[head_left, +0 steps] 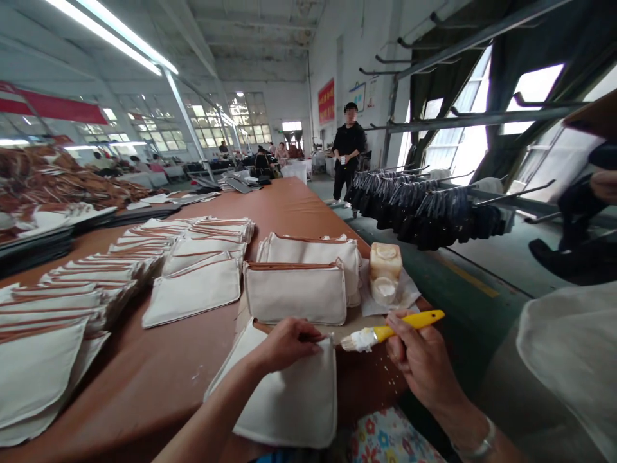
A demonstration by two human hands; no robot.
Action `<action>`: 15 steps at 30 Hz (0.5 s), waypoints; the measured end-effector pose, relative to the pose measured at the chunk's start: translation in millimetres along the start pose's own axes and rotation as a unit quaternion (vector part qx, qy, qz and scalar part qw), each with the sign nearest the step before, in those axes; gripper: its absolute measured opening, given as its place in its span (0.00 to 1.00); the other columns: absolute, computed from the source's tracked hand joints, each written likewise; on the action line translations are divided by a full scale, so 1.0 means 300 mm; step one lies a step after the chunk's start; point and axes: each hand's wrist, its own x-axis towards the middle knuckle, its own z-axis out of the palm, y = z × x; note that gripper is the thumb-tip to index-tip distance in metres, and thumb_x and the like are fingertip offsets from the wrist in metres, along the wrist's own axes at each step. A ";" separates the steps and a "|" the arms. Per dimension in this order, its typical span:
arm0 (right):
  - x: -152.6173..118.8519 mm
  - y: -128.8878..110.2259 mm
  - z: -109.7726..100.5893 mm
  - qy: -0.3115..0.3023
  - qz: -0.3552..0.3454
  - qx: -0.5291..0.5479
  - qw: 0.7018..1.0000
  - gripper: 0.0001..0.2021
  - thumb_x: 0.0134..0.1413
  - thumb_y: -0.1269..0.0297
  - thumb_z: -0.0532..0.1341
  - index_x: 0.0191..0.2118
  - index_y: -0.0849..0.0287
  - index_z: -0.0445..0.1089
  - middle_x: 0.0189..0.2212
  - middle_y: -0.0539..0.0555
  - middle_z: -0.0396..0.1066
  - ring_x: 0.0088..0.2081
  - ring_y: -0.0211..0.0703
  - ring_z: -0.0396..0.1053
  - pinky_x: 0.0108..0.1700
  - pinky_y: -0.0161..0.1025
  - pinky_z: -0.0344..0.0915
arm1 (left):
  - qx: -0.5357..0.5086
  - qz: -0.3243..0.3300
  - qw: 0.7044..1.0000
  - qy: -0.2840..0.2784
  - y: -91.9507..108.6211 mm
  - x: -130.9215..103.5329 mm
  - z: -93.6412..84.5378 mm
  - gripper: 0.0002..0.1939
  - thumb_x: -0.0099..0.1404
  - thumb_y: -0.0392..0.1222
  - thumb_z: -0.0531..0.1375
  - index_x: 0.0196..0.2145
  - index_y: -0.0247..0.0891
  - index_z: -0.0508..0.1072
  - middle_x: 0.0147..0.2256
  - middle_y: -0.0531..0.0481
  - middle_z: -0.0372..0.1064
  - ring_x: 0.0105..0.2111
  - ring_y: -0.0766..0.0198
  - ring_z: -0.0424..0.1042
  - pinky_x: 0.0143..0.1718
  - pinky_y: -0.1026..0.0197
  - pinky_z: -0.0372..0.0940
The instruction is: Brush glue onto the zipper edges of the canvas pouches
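While pouch (292,402) lies under left hand (289,345), brush (380,333) in right hand (418,352)

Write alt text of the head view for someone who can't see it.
The right hand holds a yellow-handled brush, its bristles coated white, beside a cream pouch under the left hand at a brown table. More pouches stand beyond, a squarish container to their right.

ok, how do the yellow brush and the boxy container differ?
Shape: the brush is long and slender; the container is blocky.
Color: the brush has a bright yellow handle; the container is yellowish off-white.
Support: the brush is hand-held; the container rests on a pale sheet.
Shared: both carry white stuff.
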 end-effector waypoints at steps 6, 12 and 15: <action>0.038 0.036 0.059 -0.030 -0.036 -0.092 0.995 0.17 0.59 0.48 0.65 0.35 0.59 0.68 0.13 0.42 0.55 0.16 0.33 0.49 0.17 0.31 0.45 | -0.124 0.043 0.991 0.024 0.053 -0.040 0.022 0.08 0.57 0.38 0.61 0.32 0.34 0.80 0.30 0.53 0.68 0.33 0.65 0.65 0.34 0.66 0.58; 0.057 -0.008 0.041 -0.003 -0.116 -0.180 0.977 0.16 0.63 0.49 0.62 0.34 0.59 0.70 0.14 0.45 0.59 0.18 0.36 0.56 0.21 0.34 0.53 | -0.121 0.018 0.992 0.032 0.054 -0.052 0.039 0.10 0.58 0.38 0.61 0.36 0.36 0.80 0.33 0.50 0.69 0.34 0.63 0.66 0.33 0.65 0.59; 0.039 -0.020 0.050 -0.037 -0.118 -0.220 0.968 0.16 0.64 0.50 0.60 0.34 0.58 0.70 0.14 0.45 0.60 0.18 0.37 0.58 0.24 0.35 0.57 | -0.075 0.031 0.995 0.052 0.063 -0.055 0.043 0.08 0.59 0.38 0.62 0.35 0.36 0.80 0.32 0.51 0.66 0.35 0.63 0.66 0.35 0.65 0.60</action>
